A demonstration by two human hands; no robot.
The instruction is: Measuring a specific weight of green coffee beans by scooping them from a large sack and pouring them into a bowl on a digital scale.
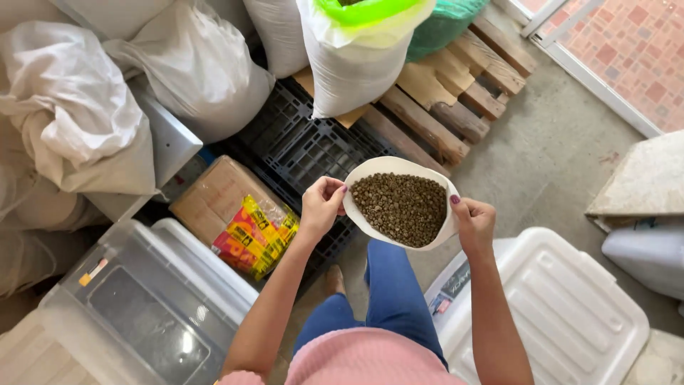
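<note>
Together, both hands pinch the rim of one white bag of beans [401,207] at the centre of the frame. The left hand [320,205] grips the bag's left edge between thumb and fingers; the right hand [473,221] clamps the right edge, thumb on top. The bag's mouth is spread wide, showing a bed of small greenish-brown beans, and it hangs in the air above the person's blue-trousered legs and the concrete floor [548,157].

The bag looks thin and soft, so it would likely sag and spill if one side were let go; holding opposite edges of the rim keeps it level. The loose beans seem to give it some weight.

Just left of the hands lies a black plastic pallet [299,146], with a cardboard box [214,196] and a yellow-red packet [255,235]. Clear storage bins [142,306] fill the lower left, a white lid [570,306] the lower right. Large white sacks [356,64] stand on wooden pallets [456,93] along the top.
</note>
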